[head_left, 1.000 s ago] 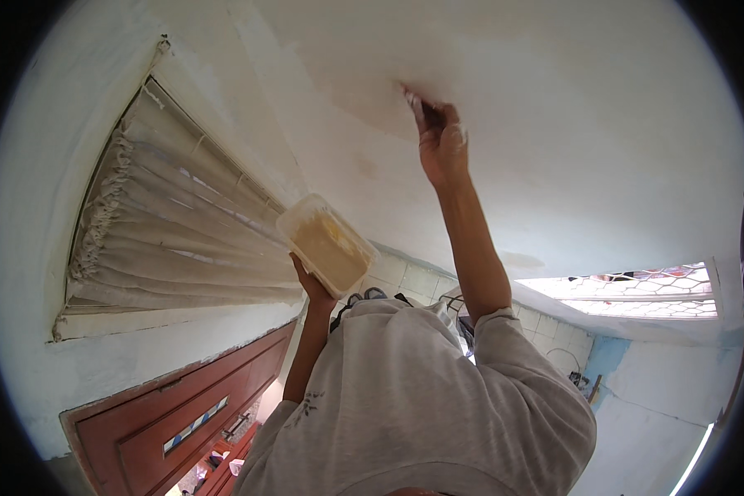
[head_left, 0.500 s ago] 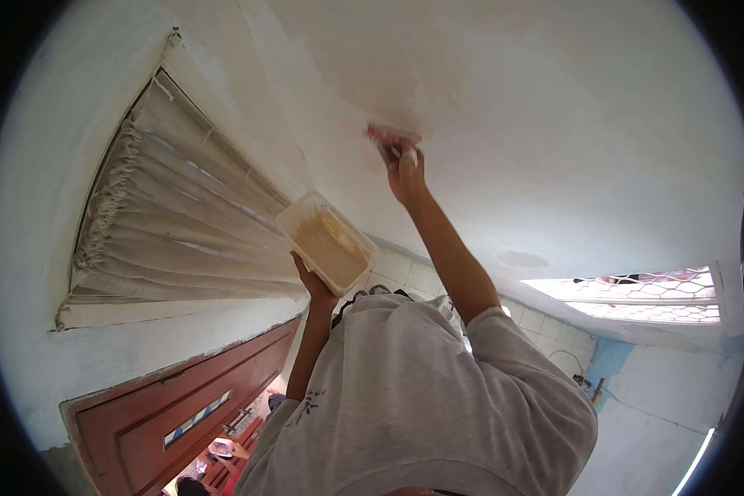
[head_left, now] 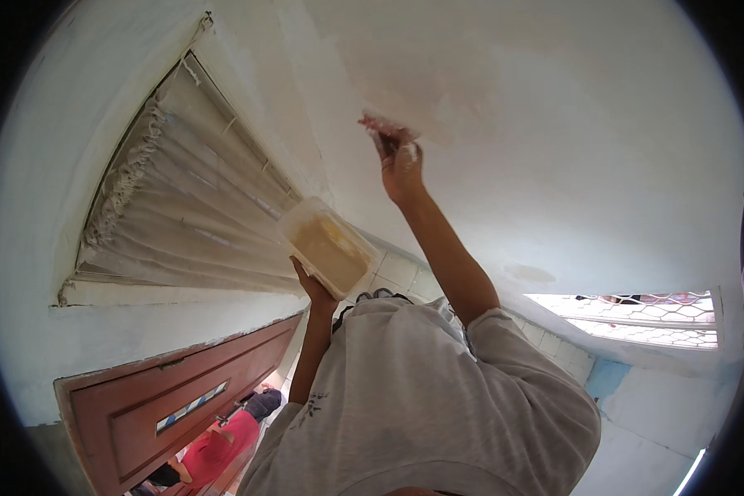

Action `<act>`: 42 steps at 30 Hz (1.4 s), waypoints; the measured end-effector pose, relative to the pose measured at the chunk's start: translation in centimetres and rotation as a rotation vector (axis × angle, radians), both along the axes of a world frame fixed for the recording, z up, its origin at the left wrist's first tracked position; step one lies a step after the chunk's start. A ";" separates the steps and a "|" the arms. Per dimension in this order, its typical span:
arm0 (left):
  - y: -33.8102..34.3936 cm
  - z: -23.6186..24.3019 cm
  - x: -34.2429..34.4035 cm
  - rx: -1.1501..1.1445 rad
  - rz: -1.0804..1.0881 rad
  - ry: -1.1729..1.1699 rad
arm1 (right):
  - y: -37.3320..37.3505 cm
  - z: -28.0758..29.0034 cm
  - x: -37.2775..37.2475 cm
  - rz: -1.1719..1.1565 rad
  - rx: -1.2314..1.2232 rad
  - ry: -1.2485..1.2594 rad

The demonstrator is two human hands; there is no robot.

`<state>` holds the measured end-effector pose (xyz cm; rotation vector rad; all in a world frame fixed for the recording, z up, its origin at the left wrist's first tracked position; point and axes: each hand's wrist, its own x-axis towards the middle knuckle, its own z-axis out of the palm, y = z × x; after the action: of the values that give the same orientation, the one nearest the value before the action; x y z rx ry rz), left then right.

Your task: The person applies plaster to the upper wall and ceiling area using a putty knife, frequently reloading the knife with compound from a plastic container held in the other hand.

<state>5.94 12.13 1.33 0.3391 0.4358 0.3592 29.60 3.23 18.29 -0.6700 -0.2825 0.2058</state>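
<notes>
My left hand point(head_left: 316, 289) is closed on the lower edge of a translucent plastic tub point(head_left: 294, 221), which is tilted. Smooth beige paste point(head_left: 326, 255) lies inside it, with a yellowish smear along one side. Higher up, my right hand point(head_left: 402, 174) reaches to the white wall point(head_left: 587, 157), gripping a flat reddish piece point(head_left: 382, 125) at its surface. Motion blurs that piece, so its kind does not show. Whitish residue marks the fingers of this hand. Around and above it the wall carries a beige-tinted patch point(head_left: 438, 78).
A curtained window point(head_left: 198, 198) is on the left, above a reddish-brown door point(head_left: 149, 413). Past the door a person in red point(head_left: 223, 438) is partly visible. A barred opening point(head_left: 636, 318) sits at the right, and pale tiles point(head_left: 401, 271) line the area below the wall.
My right hand and the reddish piece have moved slightly left and up. My left hand still holds the tub. The view has shifted, and more of the person in red shows past the door.
</notes>
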 end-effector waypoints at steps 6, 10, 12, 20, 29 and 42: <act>0.1 1.0 -0.1 0.040 0.010 0.008 | 1.3 0.6 5.1 -0.229 0.086 0.170; -0.3 1.1 -0.8 -0.027 -0.018 0.021 | -1.6 9.6 5.6 -0.019 0.203 -0.210; -0.4 0.9 -1.0 -0.022 -0.006 0.038 | -3.5 10.8 4.0 -0.077 0.185 -0.093; -0.8 0.4 -0.8 0.035 0.025 0.077 | -4.1 -6.8 -1.8 -0.031 -0.171 0.194; -1.1 -0.1 -0.3 -0.011 -0.026 0.007 | -7.9 7.6 3.7 -0.082 0.149 -0.179; -1.3 0.6 -0.3 0.016 -0.008 0.071 | -5.7 -6.8 1.5 -0.099 -0.057 -0.096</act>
<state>5.68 10.80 1.93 0.3702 0.5007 0.3441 31.07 -2.45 11.52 -0.7500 -0.3357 0.0878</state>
